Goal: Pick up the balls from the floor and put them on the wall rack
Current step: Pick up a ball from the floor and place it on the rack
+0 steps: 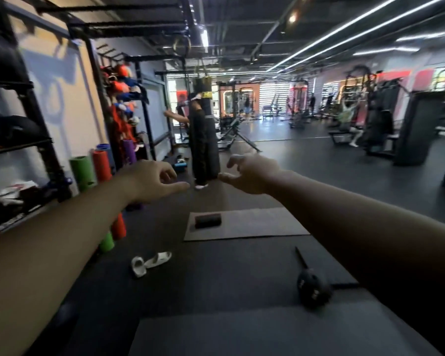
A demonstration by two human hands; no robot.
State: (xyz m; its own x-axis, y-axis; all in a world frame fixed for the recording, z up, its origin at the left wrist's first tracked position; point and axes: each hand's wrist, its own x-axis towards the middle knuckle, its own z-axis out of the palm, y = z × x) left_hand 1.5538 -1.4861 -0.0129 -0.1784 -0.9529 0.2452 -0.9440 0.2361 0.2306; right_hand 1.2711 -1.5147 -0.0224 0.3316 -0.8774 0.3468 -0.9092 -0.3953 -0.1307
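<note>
A black ball (314,289) lies on the dark floor at the lower right, partly behind my right forearm. The black wall rack (39,129) stands at the left, with dark round shapes on its shelves, blurred. Both my arms reach forward at chest height. My left hand (152,181) and my right hand (252,173) hover close together with fingers loosely curled and apart, holding nothing. Both hands are well above and beyond the ball.
A grey mat (244,223) with a black roller (208,220) lies ahead. White sandals (150,262) sit on the floor. Green and red foam rollers (93,173) lean by the rack. A person (199,140) stands beside a hanging punch bag. Gym machines fill the right.
</note>
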